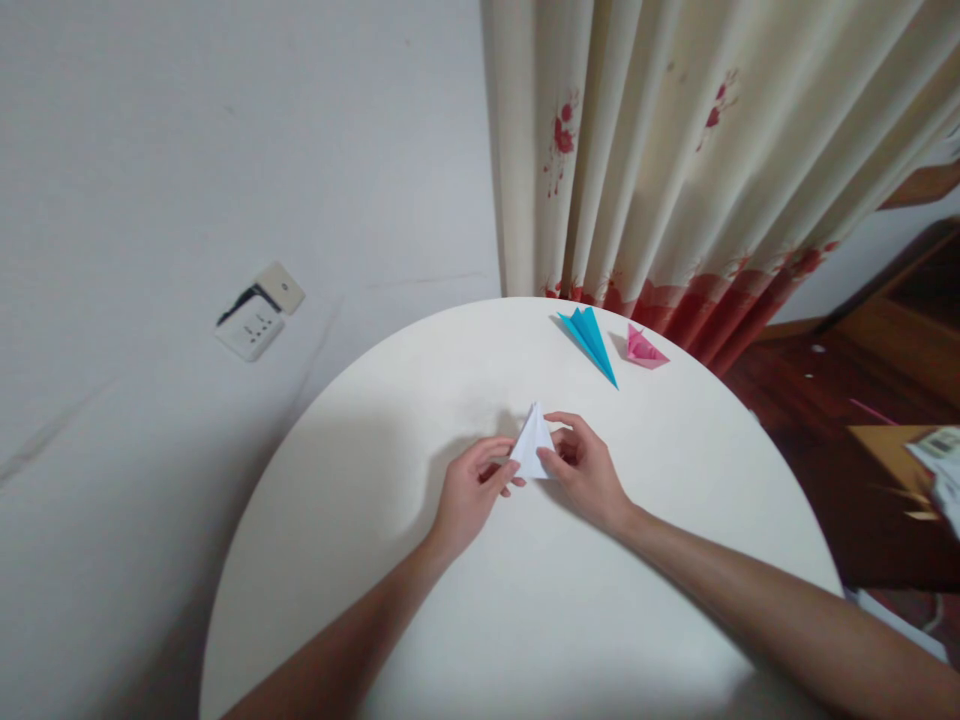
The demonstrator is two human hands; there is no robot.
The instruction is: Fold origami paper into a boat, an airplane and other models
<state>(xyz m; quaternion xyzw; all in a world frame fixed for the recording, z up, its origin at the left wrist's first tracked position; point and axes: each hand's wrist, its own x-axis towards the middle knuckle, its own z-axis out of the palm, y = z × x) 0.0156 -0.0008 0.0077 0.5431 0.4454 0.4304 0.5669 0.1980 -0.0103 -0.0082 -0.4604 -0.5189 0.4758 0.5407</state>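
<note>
A small piece of folded white paper (532, 448), roughly triangular with its point facing away from me, is held between both hands above the table. My left hand (474, 485) pinches its lower left corner, thumb on top and fingers behind. On the other side, my right hand (586, 468) grips the right part, the thumb pressed on the front face and the index finger near the upper edge. The fingertips behind the paper are partly hidden.
On the far side of the round white table (315, 600) lie a blue paper plane (592, 345) and a pink folded paper boat (646, 350). A wall with a socket (251, 328) borders the left; a curtain (637, 150) hangs behind.
</note>
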